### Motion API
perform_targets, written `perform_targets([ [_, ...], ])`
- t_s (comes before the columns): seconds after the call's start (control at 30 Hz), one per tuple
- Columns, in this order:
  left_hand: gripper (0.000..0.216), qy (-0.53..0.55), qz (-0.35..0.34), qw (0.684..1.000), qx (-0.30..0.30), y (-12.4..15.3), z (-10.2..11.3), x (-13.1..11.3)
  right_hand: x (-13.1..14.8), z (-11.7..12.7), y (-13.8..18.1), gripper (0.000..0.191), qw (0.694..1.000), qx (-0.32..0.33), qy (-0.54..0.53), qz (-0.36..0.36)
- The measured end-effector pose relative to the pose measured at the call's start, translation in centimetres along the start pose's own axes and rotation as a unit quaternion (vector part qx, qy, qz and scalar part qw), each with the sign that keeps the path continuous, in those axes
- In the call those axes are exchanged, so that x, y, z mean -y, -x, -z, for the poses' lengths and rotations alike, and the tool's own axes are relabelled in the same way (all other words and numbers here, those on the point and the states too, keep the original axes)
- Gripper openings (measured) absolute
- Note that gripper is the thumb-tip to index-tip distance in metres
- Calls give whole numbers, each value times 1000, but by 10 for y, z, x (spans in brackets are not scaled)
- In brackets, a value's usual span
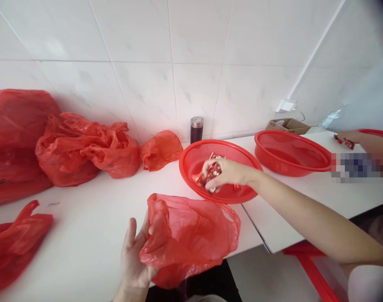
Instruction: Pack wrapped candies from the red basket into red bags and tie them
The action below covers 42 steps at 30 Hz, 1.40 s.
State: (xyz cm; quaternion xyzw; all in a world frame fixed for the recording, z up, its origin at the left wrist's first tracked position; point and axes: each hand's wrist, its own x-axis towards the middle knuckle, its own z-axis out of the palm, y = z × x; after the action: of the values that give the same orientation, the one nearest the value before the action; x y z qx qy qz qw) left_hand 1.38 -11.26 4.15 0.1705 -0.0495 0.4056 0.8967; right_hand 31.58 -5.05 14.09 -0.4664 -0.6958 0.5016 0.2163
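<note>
Packets (214, 170) in shiny red wrappers show in the right hand (221, 175) in the head view, its fingers closed around them just inside the rim of a red mesh basket (191, 156). A few more packets lie in that basket, behind and beneath the hand. The left hand (137, 251) is palm up at the mouth of a thin red bag (191, 239), thumb raised and apart, fingers stretched out and partly covered by the plastic; I cannot tell whether they pinch it. The bag gapes just in front of the basket, a handle loop at its right, and overhangs the front edge of the white surface (84, 226). Another basket (292, 155) stands to the right of the first, near a cardboard box (290, 126) by the tiled wall (141, 84). A dark flask (196, 131) with a silver lid stands behind the first basket. Along the wall on the left are a crumpled bag (161, 150), two bunched bags (87, 147) and a large bulging bag (20, 138); a flat bag (18, 247) lies nearer. At far right, a co-worker's hand (351, 136) grips a red-wrapped packet.
</note>
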Motion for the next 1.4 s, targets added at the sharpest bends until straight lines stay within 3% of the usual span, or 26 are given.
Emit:
perform_targets([
  [0.07, 34, -2, -6, 1000, -19, -2, -3, 1, 9, -48, -1, 41, 998, 64, 2, 1],
  [0.17, 33, -10, -19, 999, -39, 1, -5, 1, 8, -106, -8, 41, 985, 42, 163, 23],
  [0.27, 28, -7, -17, 997, -70, 11, -3, -4, 6, -121, -14, 56, 965, 58, 252, 51],
  [0.33, 26, -9, -21, 996, -88, 20, 0, -9, 9, -102, -14, 56, 969, 42, 239, 51],
  [0.4, 27, -15, -30, 996, -88, 29, 3, -14, 11, -68, -14, 45, 969, -36, 239, 41],
  [0.5, 29, -19, -41, 996, -77, 38, 7, -18, -6, -13, -14, 42, 921, -121, 359, -86],
  [0.6, 31, -18, -36, 997, -69, 40, 9, -18, -43, 23, -12, 60, 864, -71, 421, -265],
  [0.73, 34, -12, -32, 999, -34, 33, 6, -14, -89, 37, -12, 74, 863, -29, 398, -310],
  [0.83, 34, -20, -24, 999, -15, 27, 1, -12, -103, 38, -17, 63, 880, -16, 382, -282],
  [0.93, 33, -37, -27, 999, -7, 26, -2, -11, -101, 41, -22, 34, 891, -9, 370, -262],
  [1.1, 28, -30, -40, 996, -72, 34, 1, -14, -54, 35, -19, 11, 921, -65, 334, -193],
  [1.17, 26, -22, -40, 994, -96, 34, 1, -16, -22, 15, -12, 15, 946, -90, 289, -117],
  [1.23, 24, -19, -40, 994, -99, 31, 1, -18, 9, -16, -5, 18, 974, -92, 209, 6],
  [1.33, 23, -18, -37, 994, -98, 28, 1, -20, 38, -66, -6, 19, 977, 3, 192, 90],
  [1.4, 24, -19, -33, 993, -110, 29, 3, -21, 41, -79, -18, 31, 969, 53, 215, 114],
])
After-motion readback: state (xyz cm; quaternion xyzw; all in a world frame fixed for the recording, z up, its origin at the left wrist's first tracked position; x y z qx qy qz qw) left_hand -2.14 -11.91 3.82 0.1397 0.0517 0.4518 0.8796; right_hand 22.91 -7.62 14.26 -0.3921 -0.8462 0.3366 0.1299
